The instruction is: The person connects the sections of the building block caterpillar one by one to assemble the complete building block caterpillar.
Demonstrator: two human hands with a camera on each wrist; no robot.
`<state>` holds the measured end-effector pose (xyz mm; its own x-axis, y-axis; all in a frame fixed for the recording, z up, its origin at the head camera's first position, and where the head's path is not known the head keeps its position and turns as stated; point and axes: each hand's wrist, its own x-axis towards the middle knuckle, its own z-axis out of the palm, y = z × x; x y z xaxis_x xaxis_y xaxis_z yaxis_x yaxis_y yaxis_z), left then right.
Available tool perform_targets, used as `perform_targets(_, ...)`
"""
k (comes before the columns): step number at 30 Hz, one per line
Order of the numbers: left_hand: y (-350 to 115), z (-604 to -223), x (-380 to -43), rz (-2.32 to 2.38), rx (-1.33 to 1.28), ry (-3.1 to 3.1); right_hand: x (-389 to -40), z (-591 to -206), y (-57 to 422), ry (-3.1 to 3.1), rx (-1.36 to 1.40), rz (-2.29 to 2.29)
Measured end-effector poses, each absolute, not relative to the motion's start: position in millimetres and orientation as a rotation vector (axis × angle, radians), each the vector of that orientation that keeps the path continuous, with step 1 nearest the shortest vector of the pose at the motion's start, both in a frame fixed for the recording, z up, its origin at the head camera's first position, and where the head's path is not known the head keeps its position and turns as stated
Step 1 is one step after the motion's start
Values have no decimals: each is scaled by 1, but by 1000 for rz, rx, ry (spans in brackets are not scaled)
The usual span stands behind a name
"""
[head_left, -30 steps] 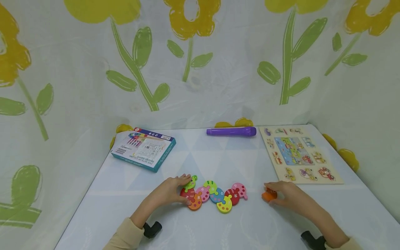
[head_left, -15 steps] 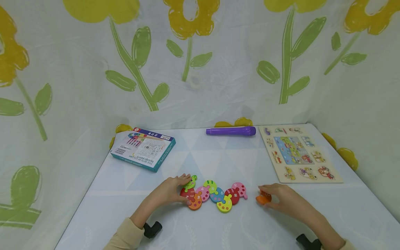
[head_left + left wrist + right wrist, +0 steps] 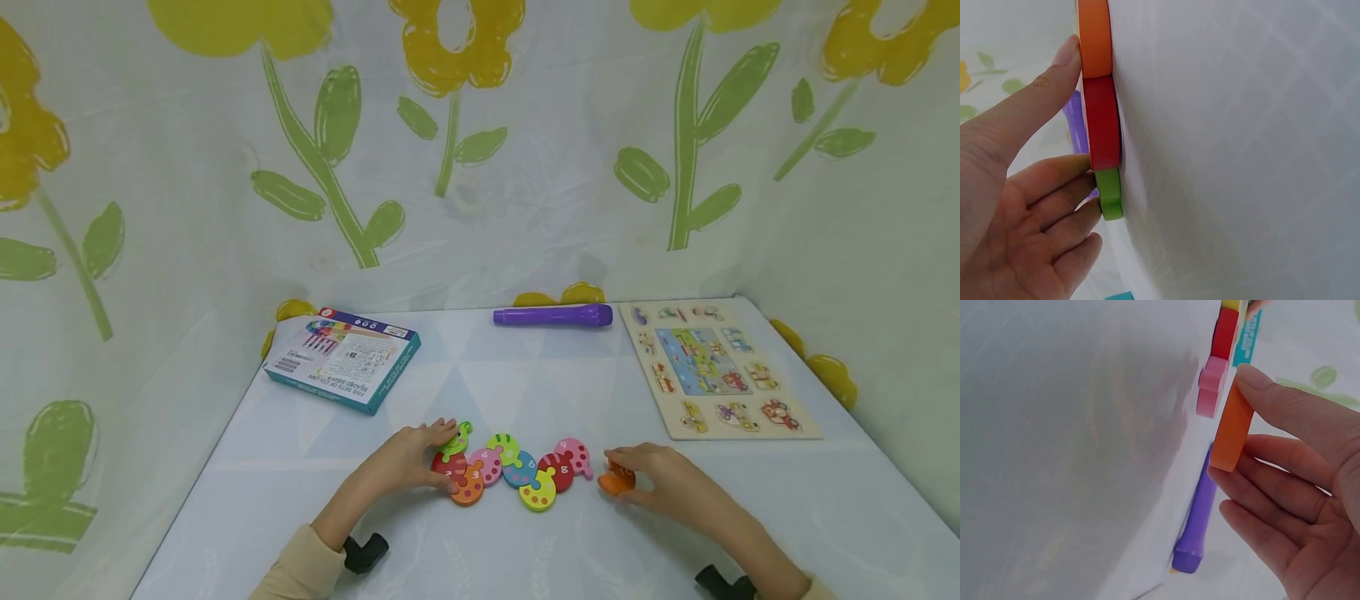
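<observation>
A caterpillar puzzle (image 3: 519, 471) of joined, numbered coloured pieces lies flat on the table. My left hand (image 3: 408, 457) rests on its left end, fingertips at the green head (image 3: 457, 442). In the left wrist view the thumb touches the orange segment (image 3: 1096, 40) and the fingers lie along the red segment (image 3: 1102, 125) and the green one. Just right of the pink tail piece (image 3: 575, 457), my right hand (image 3: 667, 479) pinches a loose orange puzzle piece (image 3: 1233, 428) between thumb and fingers. In the right wrist view that piece is held tilted, apart from the pink one.
At the back left lies a teal-edged box (image 3: 345, 358). A purple toy microphone (image 3: 553, 316) lies along the back edge. To the right is a wooden picture puzzle board (image 3: 652, 367). A flower-printed cloth (image 3: 555, 183) hangs behind the table.
My right hand has moved left with the orange puzzle piece, bringing it closer to the pink tail piece. My left hand and the joined caterpillar have stayed in place.
</observation>
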<state>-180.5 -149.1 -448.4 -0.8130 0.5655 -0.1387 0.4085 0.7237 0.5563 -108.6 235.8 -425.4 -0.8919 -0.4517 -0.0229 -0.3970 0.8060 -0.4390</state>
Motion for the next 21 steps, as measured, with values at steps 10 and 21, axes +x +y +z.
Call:
perform_targets(10,-151,-447,-181,726,772,2646,-110,-427,212,2928,-616,-604)
perform_targets(21,-149,-448,-180,744,779,2635,-114,-428,196,2989,-510,-517)
